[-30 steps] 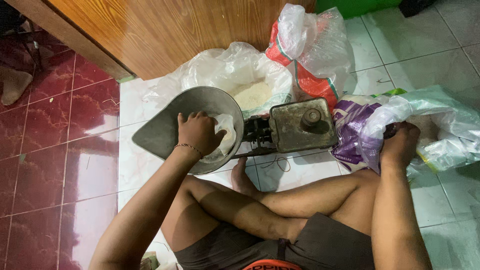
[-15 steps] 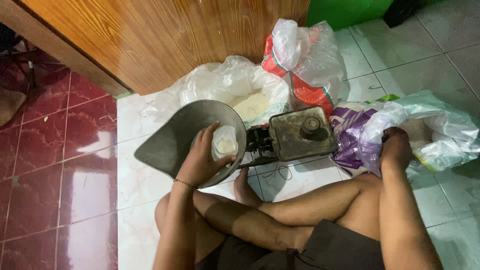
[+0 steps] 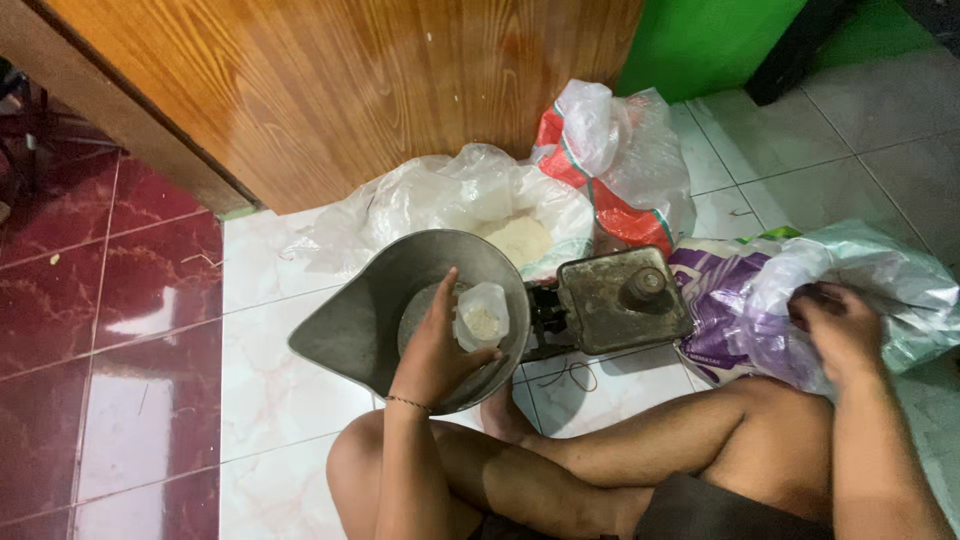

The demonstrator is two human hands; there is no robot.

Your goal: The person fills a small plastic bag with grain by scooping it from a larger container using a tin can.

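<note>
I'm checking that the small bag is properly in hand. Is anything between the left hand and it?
Nothing visible. The left hand holds the small clear bag of grain directly, over the metal scale pan. The right hand is apart, at the large purple and white sack.

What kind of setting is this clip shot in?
Probably the tiled floor of a home or small shop where grain is weighed out. A person sits by a balance scale with a metal pan, with an open sack of grain against a wooden door.
</note>
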